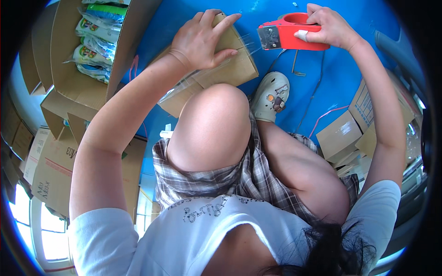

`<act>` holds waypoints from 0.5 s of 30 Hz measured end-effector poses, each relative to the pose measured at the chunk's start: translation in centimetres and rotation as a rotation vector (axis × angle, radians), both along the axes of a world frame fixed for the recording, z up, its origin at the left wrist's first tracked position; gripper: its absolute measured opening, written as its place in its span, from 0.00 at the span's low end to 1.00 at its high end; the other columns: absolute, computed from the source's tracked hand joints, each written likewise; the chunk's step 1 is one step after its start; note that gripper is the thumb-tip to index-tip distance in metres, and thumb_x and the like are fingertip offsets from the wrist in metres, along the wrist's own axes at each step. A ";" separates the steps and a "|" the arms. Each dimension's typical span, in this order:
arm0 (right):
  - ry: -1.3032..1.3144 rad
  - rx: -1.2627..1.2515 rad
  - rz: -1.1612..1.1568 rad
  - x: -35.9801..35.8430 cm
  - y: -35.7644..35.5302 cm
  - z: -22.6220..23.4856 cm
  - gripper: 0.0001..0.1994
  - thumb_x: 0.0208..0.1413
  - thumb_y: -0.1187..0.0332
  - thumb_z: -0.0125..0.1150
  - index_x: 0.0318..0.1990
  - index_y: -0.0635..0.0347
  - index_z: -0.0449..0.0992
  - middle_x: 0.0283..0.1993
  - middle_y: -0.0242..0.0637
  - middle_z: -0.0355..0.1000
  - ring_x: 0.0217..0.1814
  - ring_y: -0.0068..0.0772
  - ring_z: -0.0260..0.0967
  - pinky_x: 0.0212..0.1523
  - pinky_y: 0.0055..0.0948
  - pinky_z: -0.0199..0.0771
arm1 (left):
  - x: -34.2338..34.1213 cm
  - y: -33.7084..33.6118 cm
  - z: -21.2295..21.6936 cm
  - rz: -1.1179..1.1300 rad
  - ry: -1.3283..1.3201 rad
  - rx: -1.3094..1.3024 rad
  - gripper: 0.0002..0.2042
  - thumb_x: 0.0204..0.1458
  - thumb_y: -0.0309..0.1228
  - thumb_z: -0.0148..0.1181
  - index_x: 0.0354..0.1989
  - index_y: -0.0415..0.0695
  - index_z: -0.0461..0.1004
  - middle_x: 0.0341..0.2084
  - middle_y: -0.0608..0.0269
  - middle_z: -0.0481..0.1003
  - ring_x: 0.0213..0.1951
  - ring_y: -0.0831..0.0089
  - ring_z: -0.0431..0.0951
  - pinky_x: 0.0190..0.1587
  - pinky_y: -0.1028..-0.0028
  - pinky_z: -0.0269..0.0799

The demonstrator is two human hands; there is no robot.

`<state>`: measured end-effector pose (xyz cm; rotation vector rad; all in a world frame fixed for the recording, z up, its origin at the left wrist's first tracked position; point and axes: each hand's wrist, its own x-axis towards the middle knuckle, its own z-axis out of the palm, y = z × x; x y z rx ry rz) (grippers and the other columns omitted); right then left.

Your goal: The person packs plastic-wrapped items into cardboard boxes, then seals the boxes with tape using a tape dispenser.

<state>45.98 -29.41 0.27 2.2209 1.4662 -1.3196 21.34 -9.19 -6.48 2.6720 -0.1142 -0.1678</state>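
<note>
A brown cardboard box (230,69) lies on the blue floor in front of my knee, partly hidden behind it. My left hand (200,39) rests on its top with the fingers spread. Clear tape runs across the box, and a loose bit sticks out past its right edge. Off to the right, my right hand (324,27) grips a red tape dispenser (287,34), whose toothed metal cutter faces the box. A white wrap covers one fingertip of that hand. The dispenser is held apart from the box.
At the far left a tall open carton (83,87) holds several plastic-wrapped packs (94,46). More cartons (57,170) stand below it. Cardboard boxes (340,133) are at the right. My clog (271,96) is beside the box, and pink string (324,117) and dark cords lie on the blue floor (304,96).
</note>
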 end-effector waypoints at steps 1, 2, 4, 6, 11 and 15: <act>-0.004 -0.004 0.013 -0.4 0.4 -0.1 0.30 0.43 0.39 0.59 0.20 0.65 0.78 0.28 0.43 0.69 0.32 0.43 0.68 0.32 0.37 0.69 | 0.1 -0.2 0.0 0.000 0.005 -0.011 0.35 0.46 0.58 0.56 0.64 0.65 0.56 0.51 0.52 0.65 0.50 0.55 0.71 0.44 0.63 0.75; -0.046 0.011 0.078 -0.8 0.8 -0.2 0.30 0.44 0.39 0.57 0.21 0.64 0.79 0.29 0.46 0.71 0.34 0.44 0.70 0.33 0.37 0.70 | 0.2 -0.4 -0.1 -0.003 0.010 -0.022 0.35 0.46 0.58 0.56 0.64 0.65 0.56 0.51 0.52 0.65 0.49 0.55 0.71 0.43 0.64 0.75; -0.170 -0.119 0.251 -2.5 3.9 1.1 0.27 0.47 0.41 0.54 0.23 0.60 0.80 0.31 0.53 0.74 0.42 0.46 0.73 0.37 0.38 0.73 | 0.3 -0.3 -0.1 0.008 0.049 -0.052 0.35 0.48 0.56 0.56 0.65 0.62 0.55 0.53 0.52 0.64 0.52 0.54 0.69 0.47 0.61 0.73; -0.204 -0.246 0.268 -5.6 8.5 3.2 0.26 0.47 0.43 0.54 0.24 0.60 0.81 0.31 0.54 0.74 0.43 0.46 0.72 0.37 0.38 0.73 | -0.4 0.4 0.3 0.012 0.120 -0.073 0.34 0.50 0.54 0.55 0.65 0.59 0.55 0.55 0.51 0.63 0.55 0.53 0.67 0.51 0.58 0.70; -0.879 0.071 0.604 -12.9 8.7 3.9 0.19 0.48 0.51 0.57 0.25 0.59 0.81 0.31 0.44 0.77 0.41 0.41 0.74 0.36 0.39 0.74 | 1.2 0.5 1.2 -0.007 -0.010 -0.124 0.40 0.45 0.53 0.58 0.64 0.46 0.53 0.46 0.46 0.65 0.45 0.47 0.68 0.47 0.58 0.68; -0.655 -0.008 0.210 -8.5 5.1 3.1 0.20 0.48 0.49 0.58 0.23 0.57 0.81 0.29 0.42 0.77 0.38 0.43 0.74 0.35 0.40 0.74 | 0.6 -1.3 -0.1 0.023 -0.008 -0.174 0.41 0.46 0.54 0.57 0.66 0.45 0.52 0.47 0.45 0.65 0.47 0.47 0.68 0.49 0.57 0.67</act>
